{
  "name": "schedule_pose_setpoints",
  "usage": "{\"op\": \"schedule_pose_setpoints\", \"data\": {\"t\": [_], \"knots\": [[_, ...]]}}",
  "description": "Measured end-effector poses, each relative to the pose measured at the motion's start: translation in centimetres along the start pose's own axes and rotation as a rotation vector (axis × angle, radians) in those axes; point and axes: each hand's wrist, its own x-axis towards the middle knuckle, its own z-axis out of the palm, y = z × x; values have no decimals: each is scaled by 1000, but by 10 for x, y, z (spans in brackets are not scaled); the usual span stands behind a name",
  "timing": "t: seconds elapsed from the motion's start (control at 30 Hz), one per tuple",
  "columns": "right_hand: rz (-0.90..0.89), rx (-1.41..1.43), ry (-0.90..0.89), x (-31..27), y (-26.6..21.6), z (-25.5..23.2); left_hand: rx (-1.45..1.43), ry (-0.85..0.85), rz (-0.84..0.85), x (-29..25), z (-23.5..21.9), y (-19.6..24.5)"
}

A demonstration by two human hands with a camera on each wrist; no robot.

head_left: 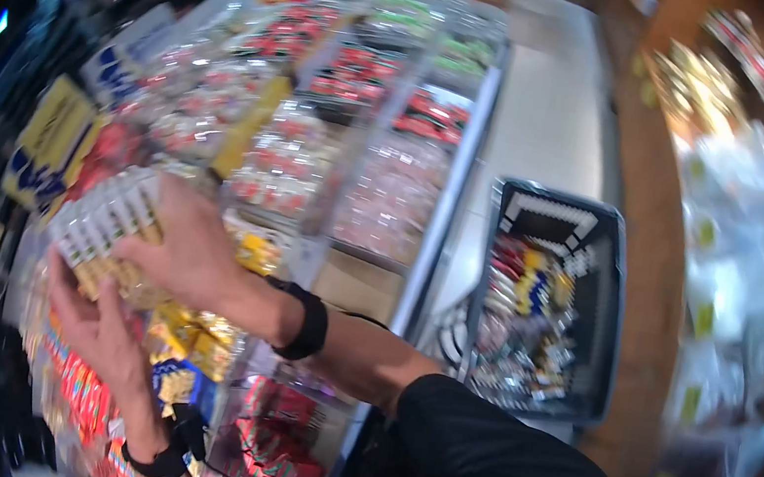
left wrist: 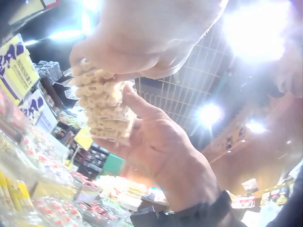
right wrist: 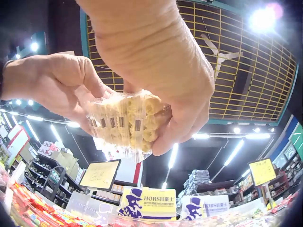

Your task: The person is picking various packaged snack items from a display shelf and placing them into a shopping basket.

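Observation:
A stack of clear-wrapped packets of pale tube-shaped snacks (head_left: 110,220) is held up over the left side of the display. My right hand (head_left: 186,243) grips the stack from its near right side, with thumb and fingers around it. My left hand (head_left: 102,334) holds the lower left end, its thumb against the wrappers. In the right wrist view the packets (right wrist: 125,123) sit between the right hand (right wrist: 161,61) and the left hand (right wrist: 57,85). The left wrist view shows the packets (left wrist: 104,106) piled in layers, ends facing out.
Bins of wrapped sweets (head_left: 390,185) run along the display, with yellow price signs (head_left: 57,142) at its far side. A dark basket (head_left: 610,315) with several packaged snacks stands to the right. Beyond it, bagged goods (head_left: 734,254) line a wooden counter (head_left: 640,279).

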Motion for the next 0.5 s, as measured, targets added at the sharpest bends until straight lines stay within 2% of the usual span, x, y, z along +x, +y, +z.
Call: {"op": "schedule_pose_setpoints", "data": {"t": [0.07,0.17,0.2,0.27,0.3,0.4,0.5], "knots": [[23,-50,71,-26,-18,-24,-141,-42,21,-24,13,23],[-10,-161,177,-63,-42,-56,-178,-128,-2,-57,22,45],[31,-186,195,-79,-51,-68,-169,-160,32,-70,24,49],[119,-230,234,-106,-70,-91,-281,-236,-29,-94,31,63],[83,-188,293,-119,-76,-99,-296,-268,-38,-107,35,66],[131,-263,377,-159,-99,-127,-468,-380,-95,-143,46,82],[214,-328,407,-192,-116,-150,-491,-474,-147,-174,50,97]]}}
